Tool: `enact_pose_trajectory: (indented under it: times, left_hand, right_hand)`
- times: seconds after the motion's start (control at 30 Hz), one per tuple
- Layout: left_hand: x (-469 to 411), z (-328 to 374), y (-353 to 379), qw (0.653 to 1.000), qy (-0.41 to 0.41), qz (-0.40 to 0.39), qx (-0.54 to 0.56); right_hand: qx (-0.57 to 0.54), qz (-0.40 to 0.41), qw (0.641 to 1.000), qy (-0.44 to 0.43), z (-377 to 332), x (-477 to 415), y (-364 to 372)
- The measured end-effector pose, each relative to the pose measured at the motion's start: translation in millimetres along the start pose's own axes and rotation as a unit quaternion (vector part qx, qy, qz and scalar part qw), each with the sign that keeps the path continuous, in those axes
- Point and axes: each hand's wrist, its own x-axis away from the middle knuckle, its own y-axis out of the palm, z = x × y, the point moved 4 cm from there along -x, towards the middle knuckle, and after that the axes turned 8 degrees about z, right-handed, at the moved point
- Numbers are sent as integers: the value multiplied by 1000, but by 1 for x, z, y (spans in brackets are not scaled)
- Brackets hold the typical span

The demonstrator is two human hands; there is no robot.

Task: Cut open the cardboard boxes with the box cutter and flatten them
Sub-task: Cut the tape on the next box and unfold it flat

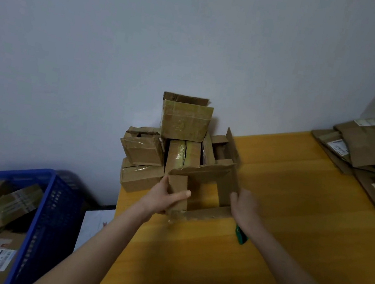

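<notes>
- The open brown cardboard box (203, 175), a hollow square sleeve with both ends open, is held between both hands over the left part of the table. I cannot tell whether its lower wall rests on the top or hangs just above it.
- The left hand (165, 199) grips the sleeve's left wall, thumb laid across the near face and fingers curled round the outside.
- The right hand (244, 206) is blurred. It clasps the near edge of the right wall, fingers bent round it as far as I can make out.
- The green box cutter (241, 236) lies on the table just beside the right wrist, partly hidden by it.
- The yellow wooden table (293, 203) stands against a pale grey wall.
- A stack of taped brown cardboard boxes (185, 123) is piled against that wall, right behind the held sleeve.
- A heap of flattened brown cardboard sheets (371, 154) covers the table's far right end.
- A blue plastic lattice basket (53, 207) off the table's left side holds more labelled boxes.
</notes>
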Motion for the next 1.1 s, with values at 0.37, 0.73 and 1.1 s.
enact_pose_trajectory:
  times: [0.37,0.73,1.1]
  left_hand:
    - [-2,3,6,948,-50,207,-237]
    - [4,1,-19,991,10,132,3]
    - [18,-8,-35,979,101,162,-74]
  right_hand:
    - [87,4,993,-84,-26,10,-2]
    - [-10,21,998,-60,-4,-10,-21]
    - [-441,-273,815,257,27,-8,-22]
